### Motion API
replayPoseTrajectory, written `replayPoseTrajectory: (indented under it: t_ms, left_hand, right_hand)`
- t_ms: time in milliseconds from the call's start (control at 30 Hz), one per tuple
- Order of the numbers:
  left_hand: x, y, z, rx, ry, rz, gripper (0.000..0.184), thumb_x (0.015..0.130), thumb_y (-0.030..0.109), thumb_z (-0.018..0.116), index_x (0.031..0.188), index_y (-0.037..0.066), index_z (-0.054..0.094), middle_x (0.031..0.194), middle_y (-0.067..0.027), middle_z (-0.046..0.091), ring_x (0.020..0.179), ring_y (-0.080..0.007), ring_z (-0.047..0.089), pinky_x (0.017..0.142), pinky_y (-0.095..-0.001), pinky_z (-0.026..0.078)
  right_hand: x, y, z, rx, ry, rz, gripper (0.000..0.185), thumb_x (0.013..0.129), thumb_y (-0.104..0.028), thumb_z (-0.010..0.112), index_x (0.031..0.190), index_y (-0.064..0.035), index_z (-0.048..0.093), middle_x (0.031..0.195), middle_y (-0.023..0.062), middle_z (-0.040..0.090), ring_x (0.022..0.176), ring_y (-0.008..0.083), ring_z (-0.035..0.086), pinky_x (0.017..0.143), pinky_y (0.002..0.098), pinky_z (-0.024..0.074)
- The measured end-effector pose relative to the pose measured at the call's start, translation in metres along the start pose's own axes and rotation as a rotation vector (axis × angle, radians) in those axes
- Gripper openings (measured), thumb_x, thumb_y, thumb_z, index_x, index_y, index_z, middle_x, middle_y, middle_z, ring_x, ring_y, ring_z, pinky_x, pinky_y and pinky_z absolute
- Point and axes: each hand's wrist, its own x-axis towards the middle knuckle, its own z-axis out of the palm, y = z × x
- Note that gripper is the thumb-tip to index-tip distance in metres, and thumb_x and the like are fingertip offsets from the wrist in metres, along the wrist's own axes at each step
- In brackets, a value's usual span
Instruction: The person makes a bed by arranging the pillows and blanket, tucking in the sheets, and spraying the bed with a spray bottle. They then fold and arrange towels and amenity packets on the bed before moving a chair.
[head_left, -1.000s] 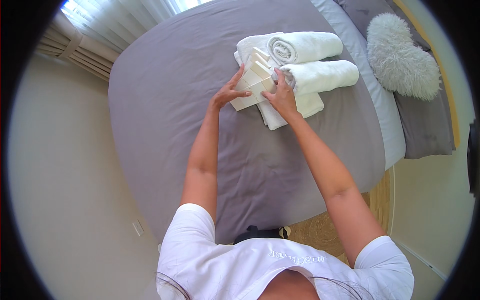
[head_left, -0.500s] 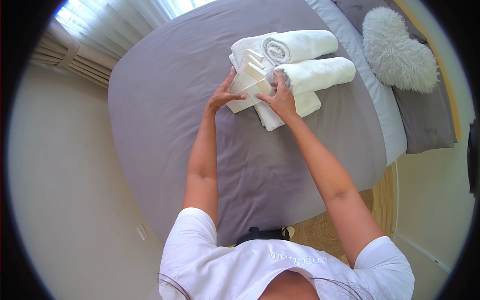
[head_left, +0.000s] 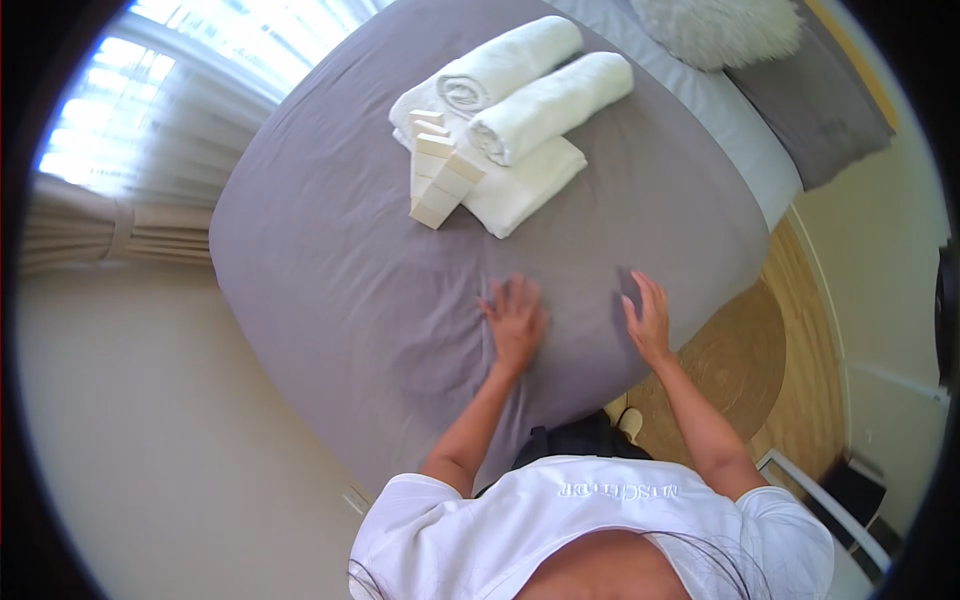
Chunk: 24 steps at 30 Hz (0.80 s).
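My left hand (head_left: 517,322) is over the grey bed sheet (head_left: 330,250), fingers spread and slightly blurred; whether it presses on the cloth I cannot tell. To its right, my right hand (head_left: 650,322) holds nothing, with its fingers stretched out near the bed's edge. Farther up the bed lies a folded white towel (head_left: 535,185). On top of it rest two rolled white towels, a rear roll (head_left: 520,60) and a front roll (head_left: 560,105). Several slim cream boxes (head_left: 445,190) are fanned out against the rolls' left ends, partly overlapping the folded towel.
A fluffy white cushion (head_left: 720,30) and a grey pillow (head_left: 815,100) are at the bed's head. Sheer curtains (head_left: 150,130) hang at the left. A round woven rug (head_left: 740,360) covers part of the wooden floor at the right.
Both my hands have let go of the cream boxes and drawn back toward my body. The boxes stay fanned out by the towels. The view has shifted and turned.
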Motion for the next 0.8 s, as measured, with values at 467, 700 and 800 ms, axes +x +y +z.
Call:
replayPoseTrajectory:
  t_ms: [467, 700, 800]
  left_hand:
    - [-0.089, 0.144, 0.08, 0.62, -0.725, 1.278, 0.046, 0.087, 0.03, 0.046, 0.13, 0.015, 0.047, 0.147, -0.0061, 0.025, 0.139, -0.0263, 0.009, 0.108, -0.0595, 0.005]
    - [-0.07, 0.153, 0.183, 0.538, -1.357, 1.137, 0.032, 0.084, 0.023, 0.051, 0.113, 0.015, 0.06, 0.106, -0.0124, 0.064, 0.102, -0.0241, 0.06, 0.098, -0.0403, 0.037]
    - [-0.065, 0.176, 0.231, 0.505, -1.507, 1.06, 0.032, 0.084, 0.024, 0.051, 0.113, 0.015, 0.061, 0.103, -0.0122, 0.064, 0.098, -0.0233, 0.06, 0.094, -0.0388, 0.038]
  right_hand:
    - [-0.295, 0.097, -0.122, -0.111, 0.328, 0.585, 0.044, 0.082, -0.007, 0.056, 0.124, -0.0041, 0.044, 0.118, 0.0188, 0.048, 0.112, 0.0357, 0.045, 0.096, 0.0413, 0.0366]
    - [-0.42, 0.125, -0.122, -0.012, 0.499, 0.986, 0.032, 0.08, -0.011, 0.057, 0.111, -0.0047, 0.052, 0.108, 0.0187, 0.053, 0.103, 0.0343, 0.052, 0.089, 0.0403, 0.0426]
    - [-0.487, 0.123, -0.136, 0.023, 0.564, 1.264, 0.031, 0.078, -0.015, 0.058, 0.107, -0.0051, 0.055, 0.104, 0.0178, 0.057, 0.1, 0.0335, 0.054, 0.085, 0.0405, 0.0442]
